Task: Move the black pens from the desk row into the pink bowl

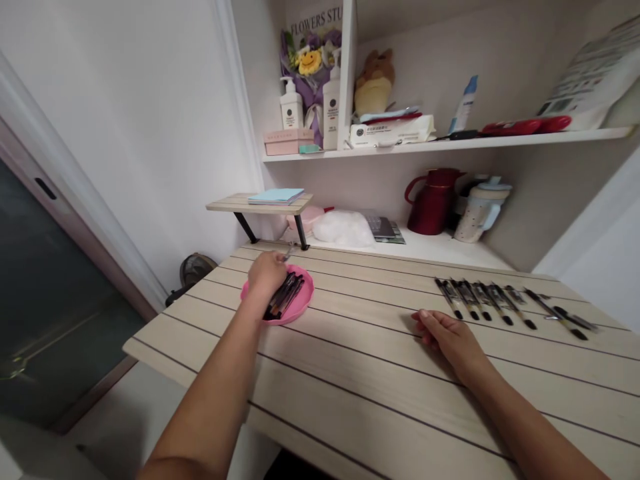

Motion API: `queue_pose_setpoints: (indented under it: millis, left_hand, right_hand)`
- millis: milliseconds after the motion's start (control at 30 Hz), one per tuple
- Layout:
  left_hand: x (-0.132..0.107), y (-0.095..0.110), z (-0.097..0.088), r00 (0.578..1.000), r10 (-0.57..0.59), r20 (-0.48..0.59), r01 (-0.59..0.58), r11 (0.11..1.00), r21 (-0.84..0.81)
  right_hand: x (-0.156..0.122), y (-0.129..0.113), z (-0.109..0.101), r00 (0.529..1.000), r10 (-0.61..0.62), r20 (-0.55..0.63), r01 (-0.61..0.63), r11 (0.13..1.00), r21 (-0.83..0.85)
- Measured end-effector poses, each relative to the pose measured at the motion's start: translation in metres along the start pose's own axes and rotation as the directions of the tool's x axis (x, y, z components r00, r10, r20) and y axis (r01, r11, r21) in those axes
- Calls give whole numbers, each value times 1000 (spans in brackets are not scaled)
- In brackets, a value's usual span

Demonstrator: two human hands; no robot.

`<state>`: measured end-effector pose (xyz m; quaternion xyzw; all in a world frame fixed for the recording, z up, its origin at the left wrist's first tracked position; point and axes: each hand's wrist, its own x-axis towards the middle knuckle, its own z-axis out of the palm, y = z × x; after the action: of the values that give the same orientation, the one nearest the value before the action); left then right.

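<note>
My left hand [269, 273] is closed above the far left side of a round pink plate [304, 303]. A small clear-grey piece [289, 251] shows at its fingertips, too blurred to name. Slim dark pens [286, 295] lie bunched together in the plate, partly hidden by my hand and wrist. My right hand [445, 332] rests on the tabletop with its fingers curled and thumb against the forefinger; nothing shows in it. Beyond it, several black-and-clear pens [473, 300] lie slanted side by side in a row, with more slim dark pieces [563, 313] further right.
A small raised stand [230, 202] with blue paper [276, 195] on it rises behind the plate. At the back are a white plastic bag [344, 229], a dark red jug [434, 203] and a pale tumbler [481, 212]. A loaded shelf [500, 141] hangs above.
</note>
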<state>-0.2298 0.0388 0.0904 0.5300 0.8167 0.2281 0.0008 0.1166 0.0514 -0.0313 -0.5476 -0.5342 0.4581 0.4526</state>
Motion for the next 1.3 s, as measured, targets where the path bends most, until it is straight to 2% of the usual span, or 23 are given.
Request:
queue_pose_setpoints:
  millis: [100, 233, 433, 633, 700, 767, 833, 867, 900, 933, 967, 1000, 1067, 1100, 1133, 1167, 1200, 1300]
  left_hand:
    - [5, -33, -4, 993, -92, 70, 85, 992, 99]
    - [6, -53, 11, 983, -127, 132, 106, 982, 155]
    - [16, -53, 27, 982, -123, 143, 95, 977, 190]
    - [16, -47, 24, 987, -111, 114, 86, 976, 202]
    - [11, -37, 21, 995, -70, 68, 55, 978, 199]
    - [2, -19, 21, 999, 47, 5, -48, 991, 127]
    - [-14, 10, 26, 975, 218, -41, -222, 966, -133]
    - [-25, 27, 31, 960, 278, -13, -267, 907, -324]
    - [-37, 44, 37, 954, 294, 63, -223, 831, -509]
    - [-50, 61, 43, 939, 302, 166, -123, 743, -657]
    - [-63, 78, 51, 896, 342, 282, -2, 639, -769]
    - [-76, 92, 59, 830, 400, 388, 134, 533, -836]
    - [-99, 113, 76, 657, 511, 554, 411, 373, -832]
    - [-108, 120, 85, 563, 562, 606, 526, 322, -787]
    - [-116, 125, 93, 488, 598, 636, 612, 285, -737]
    - [-122, 127, 101, 429, 625, 652, 673, 260, -692]
    - [-127, 128, 108, 400, 641, 655, 712, 232, -662]
    - [-132, 125, 124, 407, 660, 632, 756, 146, -638]
  right_hand:
    - [1, 1, 0, 1000, 10, 4, -10, 1000, -25]
    - [2, 3, 0, 1000, 28, 5, -28, 999, -24]
    - [1, 1, 2, 1000, 14, -2, -15, 999, -35]
    - [1, 1, 6, 1000, -18, 8, 18, 998, -64]
    - [2, 3, 8, 998, -60, 11, 60, 996, -65]
    - [4, 4, 9, 994, -104, 13, 105, 988, -109]
    - [7, 1, 7, 987, -159, -1, 154, 961, -231]
    - [10, -2, 4, 981, -193, -17, 177, 929, -326]
    - [14, -6, -1, 974, -225, -34, 188, 878, -440]
    - [18, -11, -6, 967, -248, -55, 176, 808, -562]
    - [23, -15, -13, 963, -258, -82, 135, 722, -678]
    - [28, -19, -19, 961, -252, -113, 74, 629, -774]
    - [37, -25, -31, 961, -209, -181, -65, 467, -882]
    - [41, -26, -36, 961, -182, -209, -116, 419, -901]
    - [44, -27, -40, 962, -157, -224, -147, 395, -907]
    - [46, -27, -43, 964, -136, -227, -159, 389, -907]
    - [48, -26, -45, 967, -121, -226, -162, 395, -904]
    - [51, -26, -44, 969, -111, -219, -151, 433, -889]
